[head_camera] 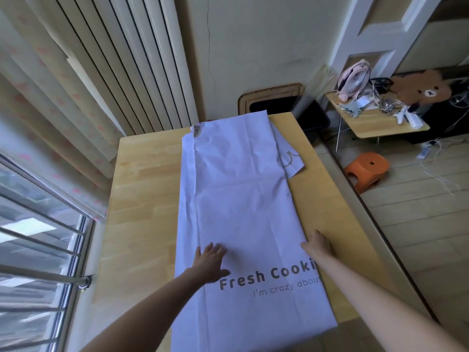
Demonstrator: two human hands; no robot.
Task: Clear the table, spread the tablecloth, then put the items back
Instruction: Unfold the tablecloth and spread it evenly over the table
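A white tablecloth (236, 194) printed with "Fresh Cooki…" lies folded in a long strip down the middle of the wooden table (144, 189). Bare wood shows on both sides of it. My left hand (210, 262) lies flat on the cloth near its left part, fingers spread. My right hand (318, 243) sits at the cloth's right edge, palm down, fingers on the fold; whether it pinches the edge is not visible. A folded corner with a grey print (291, 163) sticks out on the right.
A window with bars (38, 250) and curtains (50, 110) run along the table's left side. An orange stool (368, 171) stands on the floor to the right. A small side table (380, 120) with a pink fan (354, 80), cables and a plush bear stands at the back right.
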